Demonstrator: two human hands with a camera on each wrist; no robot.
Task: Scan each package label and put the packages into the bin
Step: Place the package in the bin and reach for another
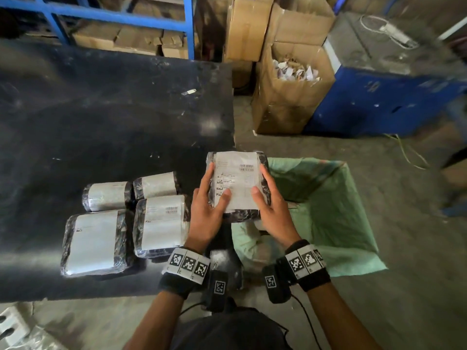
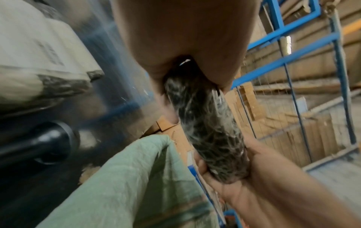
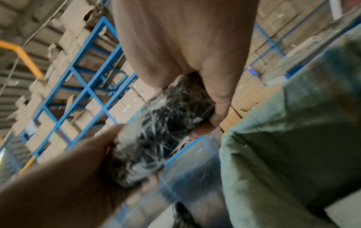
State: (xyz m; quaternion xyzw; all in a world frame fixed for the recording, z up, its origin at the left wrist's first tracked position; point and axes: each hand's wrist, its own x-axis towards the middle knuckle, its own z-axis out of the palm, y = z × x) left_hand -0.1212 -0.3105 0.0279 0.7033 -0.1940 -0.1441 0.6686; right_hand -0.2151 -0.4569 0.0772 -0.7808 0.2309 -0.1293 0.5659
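Observation:
I hold a black shrink-wrapped package (image 1: pixel 237 183) with both hands, its white barcode label facing up, over the table's right edge beside the green-lined bin (image 1: pixel 328 198). My left hand (image 1: pixel 208 198) grips its left side with the thumb on the label; my right hand (image 1: pixel 267 198) grips the right side the same way. In the left wrist view the package (image 2: pixel 210 138) runs from my left palm (image 2: pixel 185 38) to my right hand (image 2: pixel 254 169). In the right wrist view the package (image 3: pixel 162 131) spans both hands above the green bag (image 3: pixel 293 138).
Several more labelled packages (image 1: pixel 161 223) lie grouped on the black table (image 1: pixel 101 109), left of my hands. Another wrapped package (image 1: pixel 225 261) sits low between my wrists. Cardboard boxes (image 1: pixel 290 97), a blue cabinet (image 1: pixel 379 97) and blue shelving (image 1: pixel 113 13) stand behind.

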